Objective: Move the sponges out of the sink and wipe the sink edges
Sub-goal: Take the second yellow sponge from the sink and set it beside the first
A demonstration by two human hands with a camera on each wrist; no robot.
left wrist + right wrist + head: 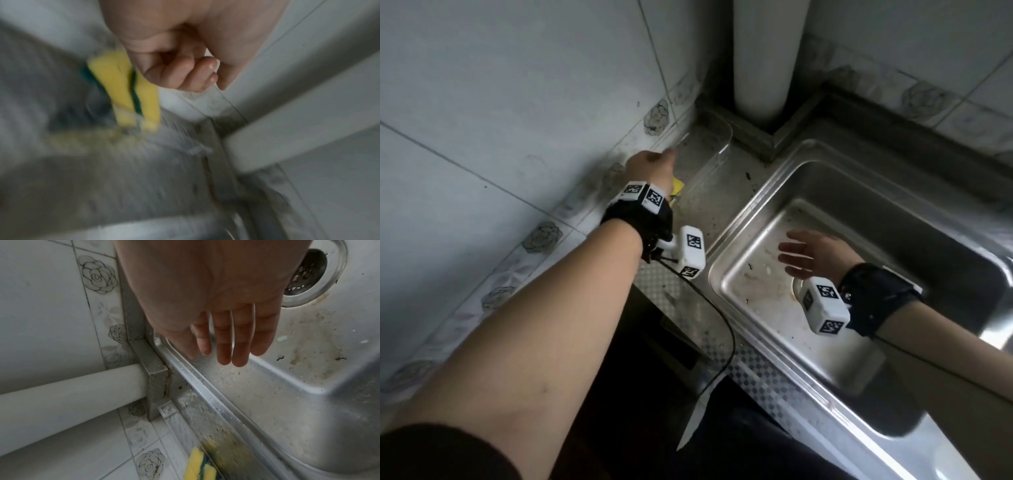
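Two yellow sponges (678, 186) with green scrub sides stand on edge inside a clear plastic container (717, 137) on the counter left of the steel sink (753, 205). They also show blurred in the left wrist view (123, 84) and at the bottom of the right wrist view (197, 465). My left hand (654, 164) is at the container's wall-side rim, fingers (197, 73) curled and pinching its thin clear edge. My right hand (801, 257) hovers flat over the sink basin, fingers (226, 337) straight, holding nothing.
The basin floor is stained with dark specks, with the drain (308, 272) behind my right palm. A white pipe (763, 51) rises in the tiled corner behind the container. A black cable (722, 325) trails from my left wrist across the counter's front edge.
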